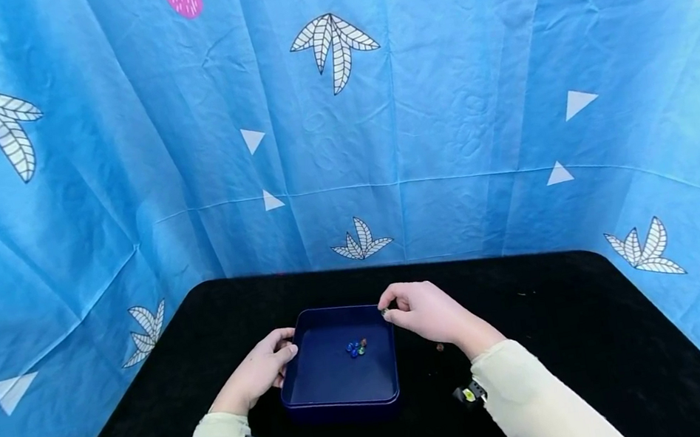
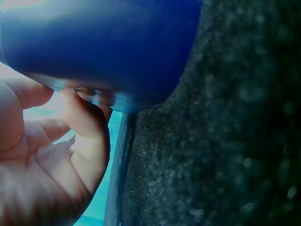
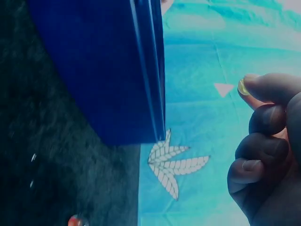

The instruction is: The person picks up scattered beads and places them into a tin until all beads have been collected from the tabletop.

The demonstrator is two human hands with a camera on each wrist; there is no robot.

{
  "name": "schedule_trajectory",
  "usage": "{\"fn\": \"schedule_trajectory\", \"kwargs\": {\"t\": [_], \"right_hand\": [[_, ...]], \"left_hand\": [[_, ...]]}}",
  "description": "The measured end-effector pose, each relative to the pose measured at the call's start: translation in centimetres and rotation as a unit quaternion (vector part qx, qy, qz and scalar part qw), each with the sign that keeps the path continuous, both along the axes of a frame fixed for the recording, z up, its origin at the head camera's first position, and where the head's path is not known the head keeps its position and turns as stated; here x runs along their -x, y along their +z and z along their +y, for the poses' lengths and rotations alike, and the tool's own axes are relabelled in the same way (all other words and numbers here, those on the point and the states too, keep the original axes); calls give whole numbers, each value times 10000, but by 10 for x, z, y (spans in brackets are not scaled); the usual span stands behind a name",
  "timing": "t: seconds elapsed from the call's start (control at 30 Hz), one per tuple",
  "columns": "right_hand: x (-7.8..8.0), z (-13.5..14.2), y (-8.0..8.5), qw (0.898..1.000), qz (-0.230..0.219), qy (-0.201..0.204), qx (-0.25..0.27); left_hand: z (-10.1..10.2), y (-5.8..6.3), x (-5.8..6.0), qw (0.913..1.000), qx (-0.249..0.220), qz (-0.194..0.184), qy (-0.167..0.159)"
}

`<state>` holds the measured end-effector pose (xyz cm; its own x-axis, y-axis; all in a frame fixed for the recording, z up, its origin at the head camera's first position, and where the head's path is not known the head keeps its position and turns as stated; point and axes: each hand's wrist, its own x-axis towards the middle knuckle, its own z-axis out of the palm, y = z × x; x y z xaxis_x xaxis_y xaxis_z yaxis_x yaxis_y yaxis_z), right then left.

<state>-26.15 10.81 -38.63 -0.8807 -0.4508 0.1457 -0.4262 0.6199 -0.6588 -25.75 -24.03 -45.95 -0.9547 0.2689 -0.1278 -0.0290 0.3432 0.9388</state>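
beads (image 1: 355,351) in tray (image 1: 327,382), black tabletop (image 1: 581,335), blue drape (image 1: 439,86)

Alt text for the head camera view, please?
A right hand pinches a tiny bead-like piece at the right edge of a square navy box on a black tabletop; the left hand holds the box's left side. Small colourful pieces lie inside.

The place looks like a small curtained-off booth, its wider building impossible to tell, with creased bright-blue fabric curtains (image 1: 444,123) printed with white veined leaves (image 1: 339,63) and pale triangles (image 1: 252,139) hanging behind and beside a round-cornered tabletop (image 1: 583,350) with a black, velvety surface.
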Motion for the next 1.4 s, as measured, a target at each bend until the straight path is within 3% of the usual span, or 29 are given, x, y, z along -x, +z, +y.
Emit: {"fn": "schedule_trajectory", "kwargs": {"t": [0.23,0.57,1.03,1.4], "right_hand": [[10,-24,3,9993,307,88,-174],[17,-50,1,9997,122,222,-61],[20,-49,-5,9996,85,141,-223],[18,-40,-2,9997,-129,116,-148]], "left_hand": [[-1,0,-1,10000,-42,41,11],[0,1,-2,9999,38,123,28],[0,-1,-1,9999,-32,77,-63],[0,-2,2,10000,-30,51,-17]]}}
